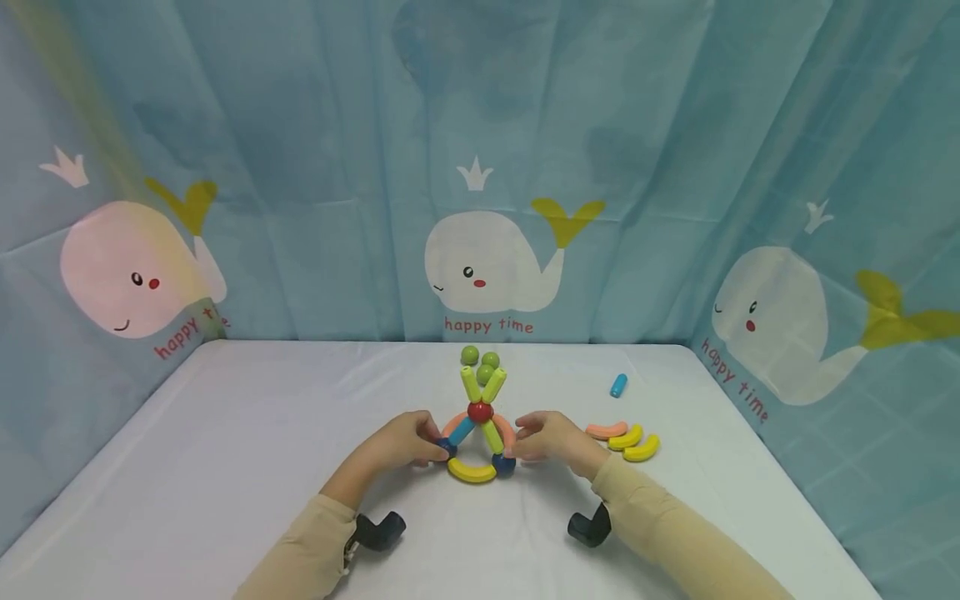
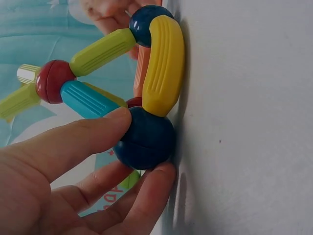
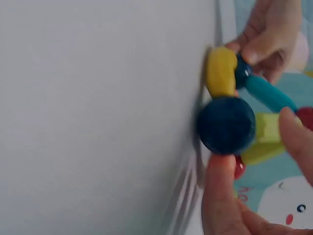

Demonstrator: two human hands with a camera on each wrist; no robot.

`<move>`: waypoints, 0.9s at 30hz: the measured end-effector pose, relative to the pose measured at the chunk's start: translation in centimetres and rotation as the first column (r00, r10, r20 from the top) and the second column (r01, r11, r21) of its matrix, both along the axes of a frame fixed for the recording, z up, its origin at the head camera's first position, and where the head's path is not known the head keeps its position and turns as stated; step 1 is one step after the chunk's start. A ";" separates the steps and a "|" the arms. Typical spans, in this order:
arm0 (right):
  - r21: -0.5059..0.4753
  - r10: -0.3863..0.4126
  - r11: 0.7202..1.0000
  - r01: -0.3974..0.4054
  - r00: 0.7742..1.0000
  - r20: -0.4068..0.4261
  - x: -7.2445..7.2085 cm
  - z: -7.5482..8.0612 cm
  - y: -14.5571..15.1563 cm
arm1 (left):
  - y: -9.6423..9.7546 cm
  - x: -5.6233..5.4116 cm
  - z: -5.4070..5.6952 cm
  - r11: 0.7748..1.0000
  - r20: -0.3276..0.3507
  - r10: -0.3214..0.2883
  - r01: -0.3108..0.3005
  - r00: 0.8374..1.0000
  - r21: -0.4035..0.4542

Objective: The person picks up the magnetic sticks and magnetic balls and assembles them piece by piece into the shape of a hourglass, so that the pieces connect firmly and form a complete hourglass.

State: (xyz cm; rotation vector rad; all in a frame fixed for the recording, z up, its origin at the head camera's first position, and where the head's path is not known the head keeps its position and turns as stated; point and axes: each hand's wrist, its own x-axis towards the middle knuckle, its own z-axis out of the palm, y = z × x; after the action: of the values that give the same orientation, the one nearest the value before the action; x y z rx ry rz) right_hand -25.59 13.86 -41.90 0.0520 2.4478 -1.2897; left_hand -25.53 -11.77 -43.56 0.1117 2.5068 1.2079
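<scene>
Head view, catalogued outward from the grip.

- Left hand (image 1: 408, 440): thumb and fingers pinch a glossy dark-blue plastic ball (image 2: 146, 139), near-left corner of a ball-and-stick assembly.
- Right hand (image 1: 546, 437): fingers loose, clenched on nothing; one fingertip touches the outer side of a second dark-blue plastic ball (image 1: 503, 464), near-right corner.
- Between both hands, on the white cloth-covered table (image 1: 247, 433): the assembly. A yellow curved ribbed stick (image 1: 472, 472) bridges the two corners; a blue straight stick (image 1: 462, 431) and a lime-green straight stick (image 1: 492, 437) rise to a red glossy ball (image 1: 480, 412), topped by two lime-green upright sticks (image 1: 494, 386). Coral curved sticks (image 1: 506, 431) lie behind; rear joint partly hidden.
- Beyond the grip, loose: three green balls (image 1: 469, 355).
- Right of the right hand, loose: a coral curved piece (image 1: 607, 431), two yellow curved pieces (image 1: 642, 448); farther off, a short blue rod (image 1: 618, 385).

Progress, as judged: frame joined; seven pieces remain unattached.
</scene>
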 end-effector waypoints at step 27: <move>-0.017 0.026 0.999 -0.027 0.999 -0.035 -0.4 -1.3 1.2 | -1.0 -0.2 -0.7 0.977 0.069 -0.088 0.073 0.994 0.203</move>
State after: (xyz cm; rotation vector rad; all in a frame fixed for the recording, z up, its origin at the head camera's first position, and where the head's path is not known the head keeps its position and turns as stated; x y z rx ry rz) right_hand -25.98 15.07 -43.22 -0.0079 2.4575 -1.3113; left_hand -25.74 -12.77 -44.30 0.2106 2.2868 1.4005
